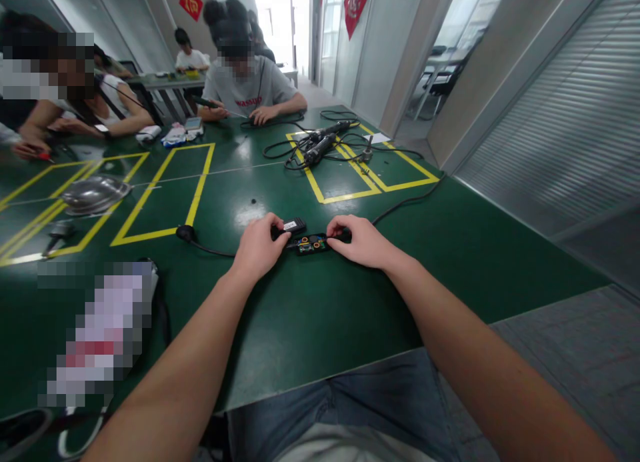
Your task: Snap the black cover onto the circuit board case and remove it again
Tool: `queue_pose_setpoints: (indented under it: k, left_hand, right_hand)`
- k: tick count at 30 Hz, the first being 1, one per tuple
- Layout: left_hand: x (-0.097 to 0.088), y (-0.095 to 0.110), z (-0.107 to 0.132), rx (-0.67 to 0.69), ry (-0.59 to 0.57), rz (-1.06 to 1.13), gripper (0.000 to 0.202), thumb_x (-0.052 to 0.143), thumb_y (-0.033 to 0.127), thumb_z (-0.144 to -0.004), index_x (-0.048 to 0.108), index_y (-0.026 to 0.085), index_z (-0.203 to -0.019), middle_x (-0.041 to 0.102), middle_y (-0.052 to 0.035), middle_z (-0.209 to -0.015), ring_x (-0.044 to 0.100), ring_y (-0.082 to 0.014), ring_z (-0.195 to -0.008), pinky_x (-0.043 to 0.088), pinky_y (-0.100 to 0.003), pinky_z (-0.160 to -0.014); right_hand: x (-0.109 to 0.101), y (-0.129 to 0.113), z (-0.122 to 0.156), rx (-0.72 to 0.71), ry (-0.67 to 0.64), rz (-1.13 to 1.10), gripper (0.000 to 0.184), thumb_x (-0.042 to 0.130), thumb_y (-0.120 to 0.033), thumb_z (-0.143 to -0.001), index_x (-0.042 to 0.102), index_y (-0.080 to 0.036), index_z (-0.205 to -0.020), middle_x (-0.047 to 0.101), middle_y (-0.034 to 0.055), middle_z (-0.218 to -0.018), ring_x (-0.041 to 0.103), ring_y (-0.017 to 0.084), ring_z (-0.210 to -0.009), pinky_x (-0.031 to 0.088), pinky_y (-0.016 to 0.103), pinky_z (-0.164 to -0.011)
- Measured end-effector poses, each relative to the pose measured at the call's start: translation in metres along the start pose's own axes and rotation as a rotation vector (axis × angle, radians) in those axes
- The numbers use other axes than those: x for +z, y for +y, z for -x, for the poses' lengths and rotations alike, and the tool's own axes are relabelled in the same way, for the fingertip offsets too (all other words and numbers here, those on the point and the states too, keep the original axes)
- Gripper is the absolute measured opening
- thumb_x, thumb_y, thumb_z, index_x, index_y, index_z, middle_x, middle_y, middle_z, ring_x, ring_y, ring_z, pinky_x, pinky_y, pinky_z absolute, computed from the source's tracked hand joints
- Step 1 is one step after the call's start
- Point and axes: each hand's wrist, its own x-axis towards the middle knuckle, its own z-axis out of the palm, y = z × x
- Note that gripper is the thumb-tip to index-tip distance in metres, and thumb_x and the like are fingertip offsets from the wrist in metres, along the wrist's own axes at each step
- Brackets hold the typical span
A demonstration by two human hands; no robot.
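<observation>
An opened power adapter lies on the green table in front of me. Its lower half (312, 245) shows a circuit board with ring-shaped coils. Just behind it is the black cover (294, 226) with a white label, its left end between the thumb and fingers of my left hand (261, 245). At the board's right end, my right hand (354, 241) closes its thumb and fingers around the black cable (407, 201), whose gripped part is mostly hidden. Another cord (213, 251) runs from a black plug (186, 233) to beneath my left hand.
Black electric screwdrivers (320, 149) with tangled cables lie at the back right. Yellow tape (145, 239) marks rectangles on the table (480, 249). A clear plastic-wrapped item (95, 194) and a blurred-out pouch-like object (107, 322) sit to the left. Other people work across the table.
</observation>
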Motion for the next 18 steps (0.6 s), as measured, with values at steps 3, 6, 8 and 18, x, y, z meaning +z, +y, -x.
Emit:
queue_pose_setpoints:
  k: [3,6,8,18]
  left_hand:
    - [-0.003,0.001,0.000,0.098,-0.001,-0.065,0.006,0.070,0.021,-0.099,0.071,0.023,-0.094,0.081,-0.0121,-0.121,0.072,-0.0336,-0.119,0.055,-0.052,-0.109]
    - [-0.007,0.006,0.004,0.220,-0.010,-0.118,0.008,0.069,0.024,-0.100,0.072,0.022,-0.092,0.078,-0.0130,-0.120,0.071,-0.0329,-0.117,0.055,-0.049,-0.107]
    - [-0.010,0.011,0.007,0.251,-0.115,-0.137,0.006,0.070,0.026,-0.098,0.071,0.022,-0.093,0.077,-0.0099,-0.106,0.072,-0.0303,-0.102,0.056,-0.044,-0.092]
    - [-0.010,0.014,0.009,0.220,-0.283,-0.058,0.008,0.070,0.024,-0.102,0.067,0.023,-0.094,0.076,-0.0038,-0.089,0.070,-0.0236,-0.081,0.046,-0.035,-0.075]
  right_hand:
    - [-0.001,-0.001,-0.001,0.000,-0.017,-0.005,0.003,0.073,-0.026,-0.089,0.071,-0.024,-0.087,0.075,0.0033,-0.088,0.068,0.023,-0.086,0.055,0.038,-0.084]
    - [-0.001,-0.003,0.000,0.004,-0.015,-0.027,0.004,0.073,-0.027,-0.090,0.071,-0.024,-0.088,0.075,0.0027,-0.087,0.067,0.022,-0.084,0.054,0.037,-0.082]
    - [-0.001,-0.003,0.000,0.001,-0.015,-0.026,0.004,0.074,-0.027,-0.090,0.072,-0.024,-0.088,0.075,0.0025,-0.088,0.067,0.022,-0.083,0.054,0.037,-0.081]
    - [0.001,-0.001,0.000,-0.022,-0.002,0.031,0.004,0.076,-0.027,-0.093,0.079,-0.024,-0.092,0.078,0.0043,-0.094,0.068,0.021,-0.084,0.055,0.036,-0.083]
